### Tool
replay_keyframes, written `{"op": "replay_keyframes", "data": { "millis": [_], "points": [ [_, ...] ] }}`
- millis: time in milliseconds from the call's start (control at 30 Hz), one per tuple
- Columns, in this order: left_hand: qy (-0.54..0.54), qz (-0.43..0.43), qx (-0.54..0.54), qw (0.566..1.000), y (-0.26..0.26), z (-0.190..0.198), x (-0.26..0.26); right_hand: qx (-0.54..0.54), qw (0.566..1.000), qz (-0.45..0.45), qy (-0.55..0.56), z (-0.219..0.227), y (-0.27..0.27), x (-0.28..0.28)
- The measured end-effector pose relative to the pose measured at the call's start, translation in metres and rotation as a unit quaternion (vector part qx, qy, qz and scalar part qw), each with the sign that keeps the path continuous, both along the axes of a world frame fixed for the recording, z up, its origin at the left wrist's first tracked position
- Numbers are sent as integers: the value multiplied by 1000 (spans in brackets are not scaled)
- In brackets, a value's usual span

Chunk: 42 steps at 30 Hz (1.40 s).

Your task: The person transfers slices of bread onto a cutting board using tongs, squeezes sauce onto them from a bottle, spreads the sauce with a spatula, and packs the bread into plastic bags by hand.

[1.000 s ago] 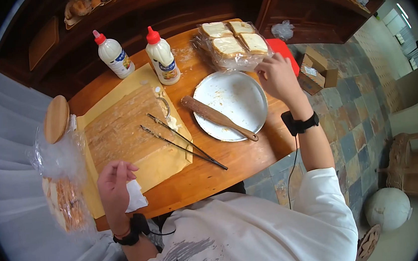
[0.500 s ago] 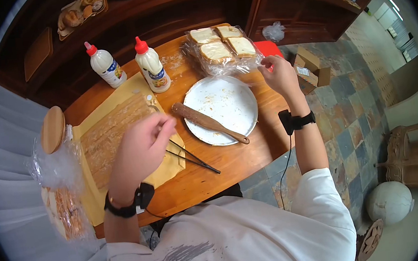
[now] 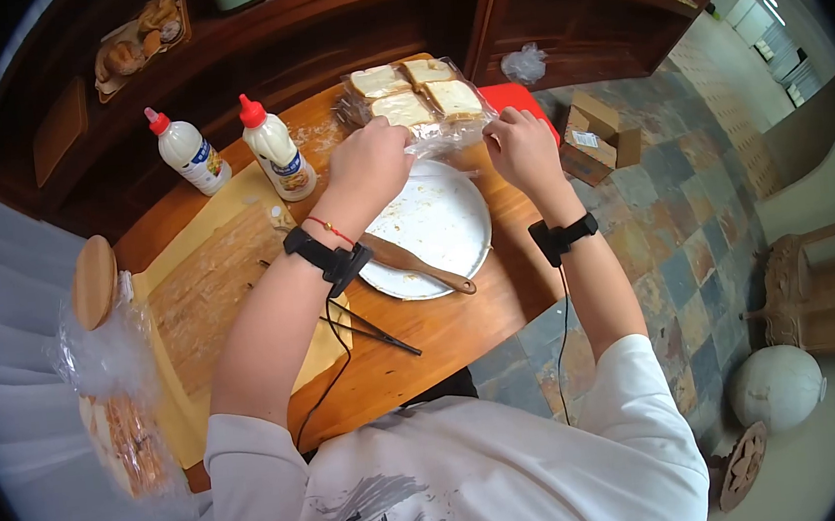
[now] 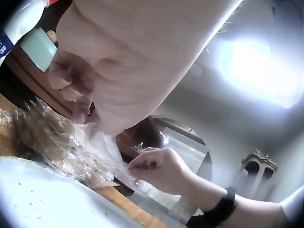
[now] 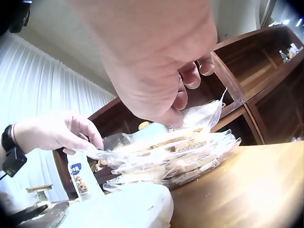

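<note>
Slices of white bread (image 3: 454, 99) lie in a group of several on clear plastic bags (image 3: 451, 139) at the far side of the table. My left hand (image 3: 369, 170) pinches the near left part of the plastic. At the near right corner, my right hand (image 3: 525, 153) pinches the film between thumb and fingers. The right wrist view shows the bags (image 5: 190, 164) stacked in layers, the top film lifted between both hands. Just below the hands is a white round plate (image 3: 448, 212) with crumbs, a wooden spatula (image 3: 416, 261) lying across it.
Two red-capped sauce bottles (image 3: 279, 161) stand left of the bread. A floury cutting board (image 3: 202, 301) on yellow paper and black tongs (image 3: 390, 337) lie nearer me, partly behind my left arm. Wrapped bread (image 3: 123, 439) is at the left edge. A red object (image 3: 515, 100) sits right.
My left hand has swung from the table's near left, over the board, to the plastic under the bread. My right hand has stayed at the plastic's right corner. The head view has shifted.
</note>
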<state>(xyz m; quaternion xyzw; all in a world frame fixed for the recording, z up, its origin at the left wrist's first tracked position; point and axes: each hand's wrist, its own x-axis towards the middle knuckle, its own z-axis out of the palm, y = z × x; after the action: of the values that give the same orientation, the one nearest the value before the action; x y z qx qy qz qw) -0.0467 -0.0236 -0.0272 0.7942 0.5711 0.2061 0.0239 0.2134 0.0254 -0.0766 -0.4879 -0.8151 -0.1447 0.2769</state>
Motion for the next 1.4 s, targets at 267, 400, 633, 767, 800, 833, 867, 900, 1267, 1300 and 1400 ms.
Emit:
{"op": "replay_keyframes", "data": {
  "millis": [267,400,633,767,800,833,867,900,1267,1300,1400],
  "points": [
    [-51,23,62,997,9,9,6,-19,994,-7,106,14,3,9],
    [-68,19,137,988,15,10,8,5,994,-27,102,23,10,6],
    [-91,35,178,979,22,16,9,26,985,-104,136,24,12,4],
    [-109,30,203,973,21,19,6,-34,980,-126,148,24,8,11],
    [-113,26,218,969,20,20,6,-7,982,-119,145,26,9,12],
    [-112,25,216,970,19,19,7,19,983,-113,144,27,8,13],
    [-115,25,230,966,20,20,8,19,983,-115,144,31,9,14],
    [-118,25,243,962,20,20,10,39,981,-111,154,35,10,14],
    [-99,-39,112,988,-13,8,5,-207,945,-187,169,24,-12,36],
    [-110,-55,90,988,-18,9,2,-211,946,-182,167,21,-15,42],
    [-135,4,58,989,-27,14,-21,-168,955,-144,199,13,-32,50]
  ]
}}
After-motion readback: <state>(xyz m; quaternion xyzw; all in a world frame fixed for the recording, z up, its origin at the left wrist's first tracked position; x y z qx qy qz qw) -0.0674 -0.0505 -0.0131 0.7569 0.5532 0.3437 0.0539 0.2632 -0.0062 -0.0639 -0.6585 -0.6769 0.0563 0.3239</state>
